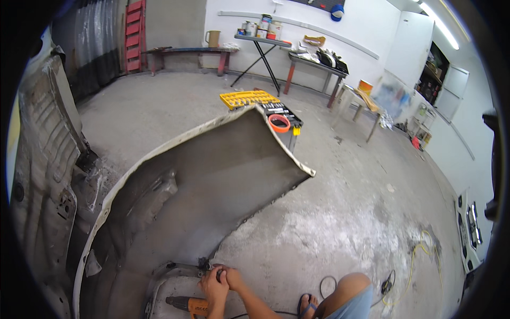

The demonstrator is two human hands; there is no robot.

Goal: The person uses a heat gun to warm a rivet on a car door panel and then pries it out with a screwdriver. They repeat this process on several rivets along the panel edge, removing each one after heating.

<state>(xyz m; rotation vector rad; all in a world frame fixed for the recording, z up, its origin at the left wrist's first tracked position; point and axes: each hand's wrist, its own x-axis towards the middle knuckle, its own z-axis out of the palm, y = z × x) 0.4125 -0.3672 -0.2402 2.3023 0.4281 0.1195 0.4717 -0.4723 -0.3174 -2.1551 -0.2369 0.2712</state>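
A large car fender panel (212, 175) stands in front of me, its dull grey inner face toward me and its pale edge curving over the top. My left hand (212, 290) and my right hand (232, 278) are closed together at its lower right edge, beside a dark bracket. Between them shows the black rounded end of a small tool (219, 275); the rest is covered by my fingers. Just left of my left wrist is an orange and black heat gun (186, 304), its dark nozzle pointing left. Neither hand seems to be gripping it.
Bare car bodywork (45, 175) rises on the left. Behind the panel sit an open yellow tool case (249, 99) and a roll of orange tape (279, 123). Cables (390, 284) lie on the concrete floor at right. Tables with cans (264, 26) line the back wall.
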